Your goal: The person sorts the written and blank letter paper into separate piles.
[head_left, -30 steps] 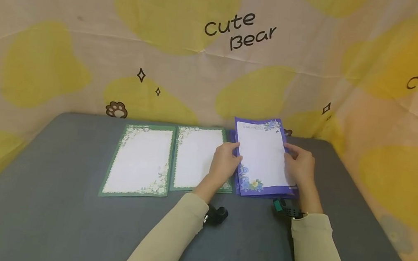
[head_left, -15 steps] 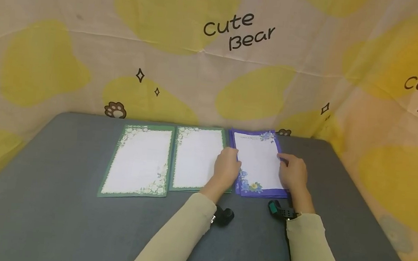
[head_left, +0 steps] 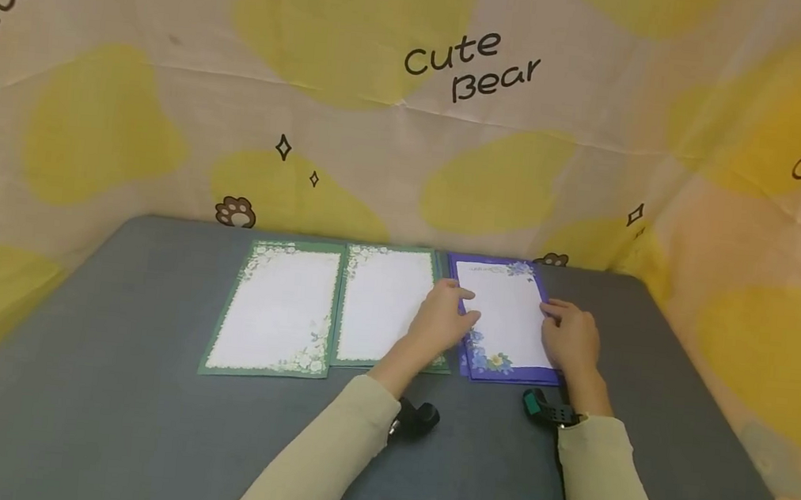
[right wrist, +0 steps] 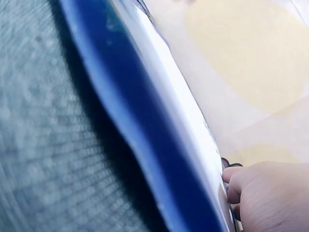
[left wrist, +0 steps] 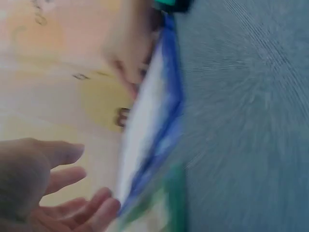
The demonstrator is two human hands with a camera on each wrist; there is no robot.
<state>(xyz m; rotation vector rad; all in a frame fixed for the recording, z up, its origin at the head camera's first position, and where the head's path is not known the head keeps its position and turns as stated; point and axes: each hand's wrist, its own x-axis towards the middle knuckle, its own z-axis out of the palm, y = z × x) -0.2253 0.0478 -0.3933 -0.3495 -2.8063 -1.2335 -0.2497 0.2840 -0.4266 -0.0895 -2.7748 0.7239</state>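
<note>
Left hand (head_left: 441,313) relaxed, fingers loosely spread, at 9 o'clock of purple-bordered paper stack (head_left: 505,315); right hand (head_left: 570,338) at its 3 o'clock edge, can't tell if pinching or just touching. Stack sits at grey table (head_left: 143,418)'s 2 o'clock, green-bordered sheets (head_left: 280,303) toward its 9 o'clock.

Purple-bordered white sheet (head_left: 507,315) (blue-flowered)

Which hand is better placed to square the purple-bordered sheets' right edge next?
Probably the right hand: it sits at that edge of the purple-bordered sheets, while the left hand is at the opposite edge.
</note>
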